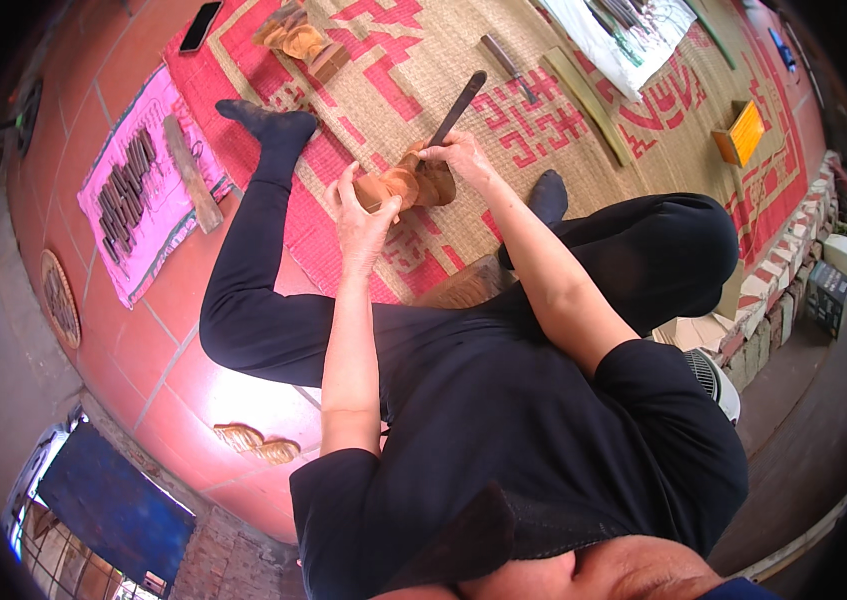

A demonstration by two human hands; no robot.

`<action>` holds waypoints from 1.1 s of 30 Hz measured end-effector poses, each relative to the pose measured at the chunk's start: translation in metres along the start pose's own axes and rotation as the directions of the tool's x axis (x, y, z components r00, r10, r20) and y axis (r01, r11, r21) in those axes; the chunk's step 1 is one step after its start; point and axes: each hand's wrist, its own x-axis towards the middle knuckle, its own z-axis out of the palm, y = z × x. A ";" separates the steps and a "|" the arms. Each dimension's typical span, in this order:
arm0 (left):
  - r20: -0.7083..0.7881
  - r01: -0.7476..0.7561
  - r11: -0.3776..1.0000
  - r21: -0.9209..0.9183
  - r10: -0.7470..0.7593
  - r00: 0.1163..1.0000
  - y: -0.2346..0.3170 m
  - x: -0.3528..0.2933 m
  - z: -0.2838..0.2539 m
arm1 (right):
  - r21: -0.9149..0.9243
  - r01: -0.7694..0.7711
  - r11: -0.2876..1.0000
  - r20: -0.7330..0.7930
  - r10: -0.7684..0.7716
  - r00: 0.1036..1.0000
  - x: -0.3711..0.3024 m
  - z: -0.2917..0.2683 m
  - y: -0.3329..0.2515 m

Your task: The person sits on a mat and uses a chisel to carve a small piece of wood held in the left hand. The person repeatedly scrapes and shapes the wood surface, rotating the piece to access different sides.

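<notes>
My left hand (356,222) is wrapped round one end of a reddish-brown carved wooden piece (400,187), holding it above the mat in front of me. In my right hand (465,157) is a long, dark, flat file-like tool (460,104). One end of it sticks up and away past my fingers; the other end is hidden by my hand and the wood. The fingers of my right hand are closed at the far side of the carving. Below the carving, near my lap, lies a block of wood (465,284).
A patterned red and straw mat (383,90) covers the tiled floor. Left, a pink cloth (158,235) carries several slim tools and a wooden mallet-like stick (190,175). Another carving (303,45), a phone (201,27), a bamboo strip (588,105) and an orange block (738,133) lie farther off.
</notes>
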 end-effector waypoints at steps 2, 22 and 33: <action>0.009 -0.003 1.000 -0.016 0.003 1.000 0.002 -0.001 0.001 | 0.050 -0.026 0.998 -0.077 0.030 0.997 0.001 0.002 0.006; 0.009 0.012 0.998 -0.063 -0.012 1.000 0.001 -0.001 0.002 | 0.122 -0.003 0.993 -0.128 0.019 0.992 0.011 -0.004 0.026; -0.004 0.010 1.000 -0.009 -0.010 1.000 -0.002 0.001 0.001 | 0.268 0.061 0.962 -0.234 0.003 0.972 0.004 0.000 0.011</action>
